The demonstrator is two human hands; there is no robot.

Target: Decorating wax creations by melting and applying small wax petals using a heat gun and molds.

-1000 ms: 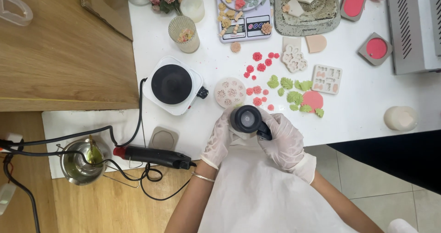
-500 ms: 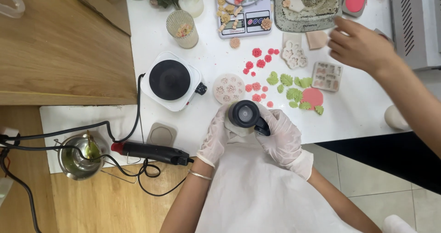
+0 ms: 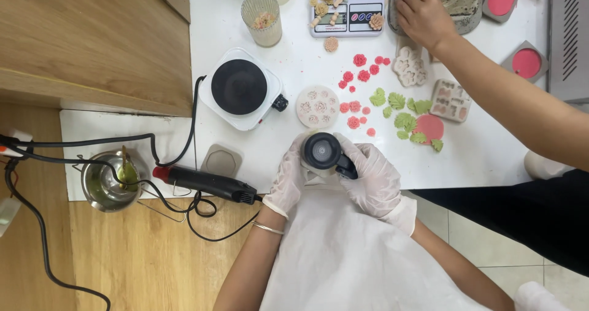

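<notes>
Since half a second ago, the other person's hand [image 3: 422, 13] has swung from mid-air over the moulds to the grey tray [image 3: 469, 18] at the far edge of the surface [image 3: 491, 157], and the view has slid so everything sits lower and further right.

Taking the black heat tool [image 3: 325, 153] as the landmark and going left to right: far to its left a steel pot [image 3: 104, 185] sits amid black cables [image 3: 37, 145], and nearer lies a second, long heat gun [image 3: 205, 184] with a red tip, hanging over the surface edge. If a cable gets snagged, my worry is that gun or the pot gets dragged off. Up-left of the landmark stands the white hotplate [image 3: 240, 88].

Now the hands. Left hand [image 3: 289, 179], gloved, has its grip wrapped on the tool's left side; right hand [image 3: 374, 179], gloved, is clamped on the handle side. The tool sits at the near edge, right against the white apron [image 3: 343, 249]. Hot air so close to thin gloves and cloth looks risky.

Just beyond the tool lies the round flower mould [image 3: 318, 107], then red flower pieces [image 3: 356, 105], then green leaf pieces [image 3: 402, 118] to the right. A stray blast could soften or scatter those. Furthest right, the other person's forearm [image 3: 509, 102] crosses above them, and could brush pieces loose.
</notes>
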